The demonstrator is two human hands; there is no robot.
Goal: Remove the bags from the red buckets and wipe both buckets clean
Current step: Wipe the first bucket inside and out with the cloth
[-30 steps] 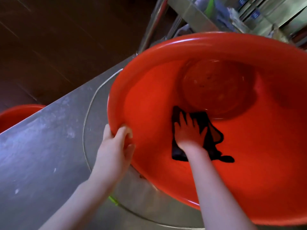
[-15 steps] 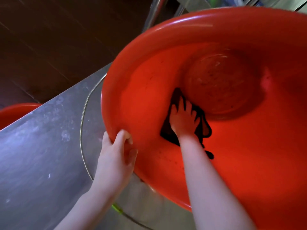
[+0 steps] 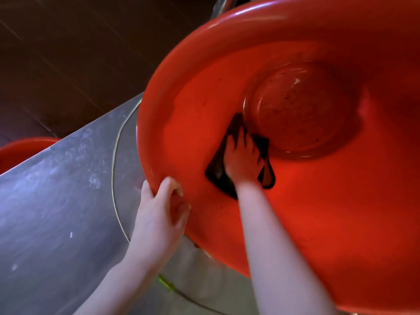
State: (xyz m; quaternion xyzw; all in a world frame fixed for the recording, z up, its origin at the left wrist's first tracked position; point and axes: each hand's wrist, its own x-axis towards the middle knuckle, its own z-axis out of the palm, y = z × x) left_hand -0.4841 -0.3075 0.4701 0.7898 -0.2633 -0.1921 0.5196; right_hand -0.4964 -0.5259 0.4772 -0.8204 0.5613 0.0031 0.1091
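left hand (image 3: 159, 214) grips red bucket (image 3: 227, 53) rim — right hand (image 3: 242, 160) presses cloth (image 3: 217, 171)

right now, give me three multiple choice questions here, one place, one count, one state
1. Where is the dark cloth? A) on the floor B) on the big red bucket's inner wall, beside its round bottom C) draped over its rim
2. How many red buckets show? A) one B) two C) three
3. What is the left hand doing? A) gripping the big red bucket's rim B) hanging free C) holding the cloth

Answers: B, the right hand presses it flat on that wall; B, a second bucket peeks in at the left, past the steel table; A, its thumb curls over the rim.
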